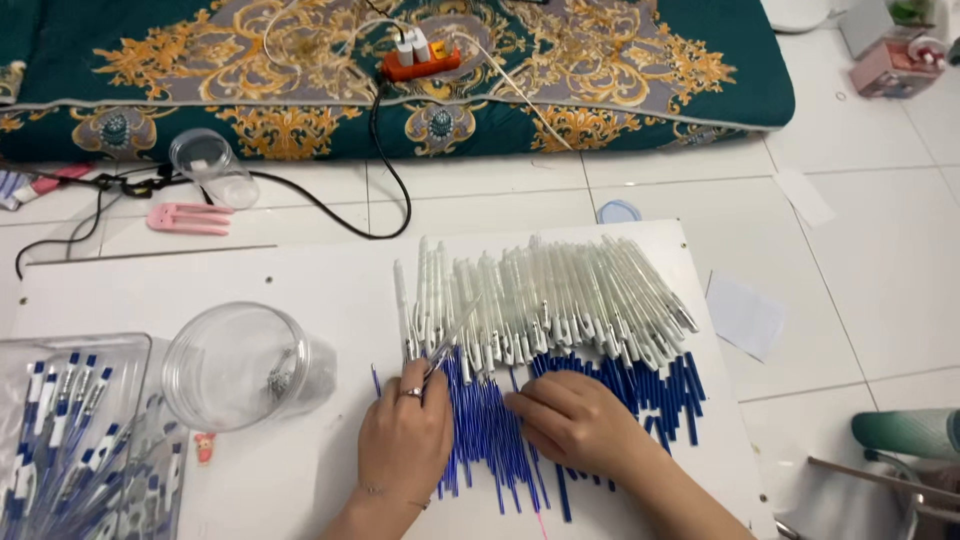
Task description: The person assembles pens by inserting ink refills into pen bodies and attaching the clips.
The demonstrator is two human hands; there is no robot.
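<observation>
Fingers (425, 375) of left hand (405, 435) pinch one clear pen barrel (452, 335), tip angled up-right; ring on one finger. Right hand (575, 420) lies flat, fingers loosely spread, palm down on blue refills (490, 440), gripping nothing that I can see.

Landmark: white board (300, 280) on tiled floor (860, 230).
- On board, far half: row of clear barrels (540, 295), fanned, packed side by side.
- Just nearer than barrels: refills, thin blue sticks, heaped under both hands.
- Board's left part: clear round jar (235, 365) on its side.
- Left edge: clear tray (70, 440) of assembled blue-capped pens.
- Beyond board: green-gold patterned mattress (300, 90) carrying an orange power strip (420, 62); black cable (385, 180), pink clip (190, 218), small clear cup (210, 165) on tiles between.
</observation>
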